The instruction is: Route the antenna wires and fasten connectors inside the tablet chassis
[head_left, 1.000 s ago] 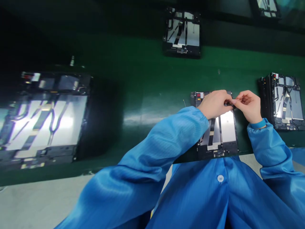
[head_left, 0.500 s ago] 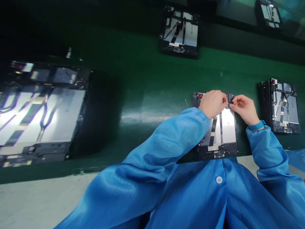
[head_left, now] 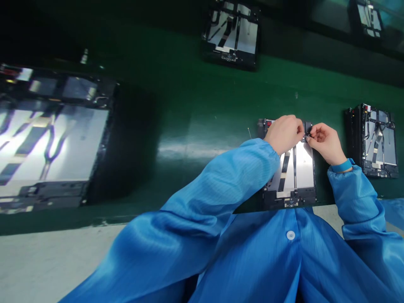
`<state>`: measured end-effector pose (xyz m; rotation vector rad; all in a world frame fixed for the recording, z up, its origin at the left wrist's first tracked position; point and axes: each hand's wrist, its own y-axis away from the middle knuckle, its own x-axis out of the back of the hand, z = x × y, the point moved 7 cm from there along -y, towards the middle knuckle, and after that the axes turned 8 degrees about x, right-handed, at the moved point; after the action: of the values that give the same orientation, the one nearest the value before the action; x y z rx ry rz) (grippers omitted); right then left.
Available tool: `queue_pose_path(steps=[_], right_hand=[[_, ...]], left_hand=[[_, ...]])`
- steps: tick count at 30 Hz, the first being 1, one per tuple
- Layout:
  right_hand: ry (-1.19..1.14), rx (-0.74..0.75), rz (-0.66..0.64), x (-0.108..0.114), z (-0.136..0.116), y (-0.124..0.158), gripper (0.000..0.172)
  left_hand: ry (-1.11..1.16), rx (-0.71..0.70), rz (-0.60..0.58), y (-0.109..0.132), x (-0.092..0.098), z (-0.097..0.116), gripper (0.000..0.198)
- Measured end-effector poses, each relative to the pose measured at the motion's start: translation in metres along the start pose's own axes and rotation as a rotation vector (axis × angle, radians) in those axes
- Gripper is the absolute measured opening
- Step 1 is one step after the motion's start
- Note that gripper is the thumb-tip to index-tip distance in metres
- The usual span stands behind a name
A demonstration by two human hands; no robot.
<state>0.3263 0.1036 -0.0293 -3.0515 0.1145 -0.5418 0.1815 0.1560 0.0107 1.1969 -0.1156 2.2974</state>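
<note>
An open tablet housing [head_left: 295, 176] lies flat on the green belt right in front of me, with silvery panels and black ribbon cables inside. At its top right corner sits a small black part [head_left: 308, 130], a connector or bracket, too small to tell exactly. My left hand [head_left: 283, 134] pinches it from the left, and my right hand [head_left: 326, 144] pinches it from the right. My fingers hide most of it and the housing's top edge.
More open housings lie on the green conveyor belt [head_left: 202, 105]: one [head_left: 370, 141] to the right, one [head_left: 232, 33] ahead, one [head_left: 368, 19] far ahead, and a large blurred one [head_left: 53, 134] at left. A thin pin [head_left: 249, 133] stands beside my left hand.
The surrounding housings have shifted slightly in view, with the far ones drifting left. Both hands have stayed at the small black part, and my right hand has closed in a little on it.
</note>
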Motion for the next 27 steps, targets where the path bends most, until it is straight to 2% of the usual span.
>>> queue_pose_path(steps=[3,5,7,9,10,12,13,15,17,19,21,24,25,27], right_hand=[[-0.011,-0.007,0.035,0.004,0.002,0.0,0.023],[-0.008,-0.002,0.085,0.008,-0.002,0.001,0.023],[-0.001,0.031,0.134,0.007,-0.013,0.003,0.021],[0.007,0.071,0.098,-0.005,-0.032,0.004,0.016],[0.016,0.085,0.032,-0.018,-0.042,0.005,0.014],[0.065,0.105,-0.173,-0.052,-0.062,0.009,0.015],[0.105,0.118,-0.287,-0.071,-0.07,0.013,0.018],[0.194,0.16,-0.485,-0.104,-0.083,0.022,0.017],[0.24,0.208,-0.617,-0.124,-0.089,0.031,0.011],[0.231,0.241,-0.677,-0.128,-0.091,0.035,0.015],[0.21,0.26,-0.684,-0.122,-0.091,0.035,0.016],[0.199,0.283,-0.65,-0.106,-0.088,0.03,0.017],[0.194,0.291,-0.641,-0.102,-0.088,0.029,0.017],[0.188,0.308,-0.641,-0.099,-0.086,0.027,0.016]], left_hand=[[0.02,0.06,0.177,0.017,0.036,-0.03,0.023],[-0.032,0.155,0.208,0.034,0.051,-0.064,0.025],[-0.092,0.165,0.071,0.051,0.046,-0.092,0.027],[-0.128,0.071,-0.103,0.07,0.029,-0.106,0.031],[-0.143,0.011,-0.151,0.079,0.02,-0.109,0.029],[-0.175,-0.092,-0.121,0.094,0.013,-0.105,0.016],[-0.188,-0.131,-0.053,0.101,0.015,-0.1,0.011],[-0.186,-0.2,0.126,0.114,0.026,-0.085,0.018],[-0.139,-0.253,0.288,0.128,0.042,-0.071,0.021],[-0.055,-0.274,0.367,0.139,0.051,-0.061,0.019],[0.078,-0.221,0.414,0.145,0.053,-0.06,0.018],[0.345,0.012,0.463,0.146,0.039,-0.076,0.055],[0.442,0.093,0.421,0.145,0.028,-0.082,0.062],[0.622,0.21,0.232,0.139,0.0,-0.089,0.063]])
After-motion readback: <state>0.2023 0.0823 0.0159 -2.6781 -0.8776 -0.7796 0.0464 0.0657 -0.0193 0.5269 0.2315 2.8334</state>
